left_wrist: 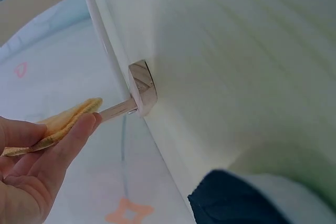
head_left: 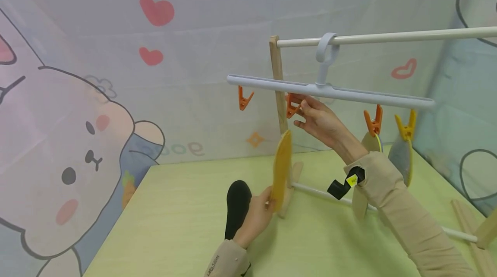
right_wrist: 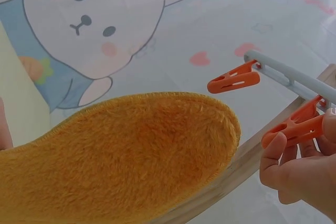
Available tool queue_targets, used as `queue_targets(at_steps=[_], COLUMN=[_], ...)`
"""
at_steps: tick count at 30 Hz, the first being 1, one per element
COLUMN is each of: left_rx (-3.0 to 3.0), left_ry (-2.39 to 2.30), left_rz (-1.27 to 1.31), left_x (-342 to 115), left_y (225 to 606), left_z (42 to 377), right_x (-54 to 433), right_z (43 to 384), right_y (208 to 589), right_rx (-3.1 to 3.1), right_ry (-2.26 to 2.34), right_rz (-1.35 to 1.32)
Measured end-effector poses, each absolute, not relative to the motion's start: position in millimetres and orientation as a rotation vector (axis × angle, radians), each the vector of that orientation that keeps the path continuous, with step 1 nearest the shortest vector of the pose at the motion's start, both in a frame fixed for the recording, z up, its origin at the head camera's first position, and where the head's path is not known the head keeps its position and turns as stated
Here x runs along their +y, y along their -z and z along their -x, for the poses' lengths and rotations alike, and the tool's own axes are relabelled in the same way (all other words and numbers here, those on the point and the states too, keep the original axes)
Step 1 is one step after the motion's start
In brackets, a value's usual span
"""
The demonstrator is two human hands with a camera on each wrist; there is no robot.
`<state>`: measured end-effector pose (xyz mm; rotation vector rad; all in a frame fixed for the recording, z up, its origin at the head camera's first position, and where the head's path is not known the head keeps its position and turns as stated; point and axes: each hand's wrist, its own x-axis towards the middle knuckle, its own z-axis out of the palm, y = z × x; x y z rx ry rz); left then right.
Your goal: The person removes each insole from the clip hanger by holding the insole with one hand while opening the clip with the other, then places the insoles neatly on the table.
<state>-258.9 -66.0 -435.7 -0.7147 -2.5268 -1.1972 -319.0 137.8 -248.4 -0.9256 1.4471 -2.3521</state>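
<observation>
My left hand point(head_left: 256, 212) pinches a fuzzy yellow-orange insole point(head_left: 282, 169) near its lower end and keeps it upright. In the right wrist view the plush face of the insole point(right_wrist: 152, 150) fills the lower left. My right hand point(head_left: 320, 119) grips an orange clothes clip point(head_left: 292, 106) that hangs from the pale hanger point(head_left: 349, 94). The top of the insole is below that clip, apart from it. Nearer the hanger's left end hangs another orange clip point(head_left: 243, 99), with nothing in it. A black insole point(head_left: 237, 203) lies on the table, partly behind my left hand.
The hanger's hook point(head_left: 326, 55) sits over a white rail point(head_left: 388, 36) on a wooden post point(head_left: 277, 65). To the right, an orange clip point(head_left: 374, 121) and a yellow clip point(head_left: 406, 126) each hold an insole. A low white bar point(head_left: 458, 234) crosses above the green table point(head_left: 174, 225).
</observation>
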Motion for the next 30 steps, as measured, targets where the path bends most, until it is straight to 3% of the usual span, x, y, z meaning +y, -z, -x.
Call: queue_targets(at_steps=[30], left_rx=[-2.520], left_ry=[1.254], left_rz=[0.683], left_x=[-78.1], left_y=[440.1], left_z=[258.6], right_x=[136.9], right_z=[319.3], right_y=[252.5], right_rx=[1.566], right_ry=[2.353], right_rz=[0.909])
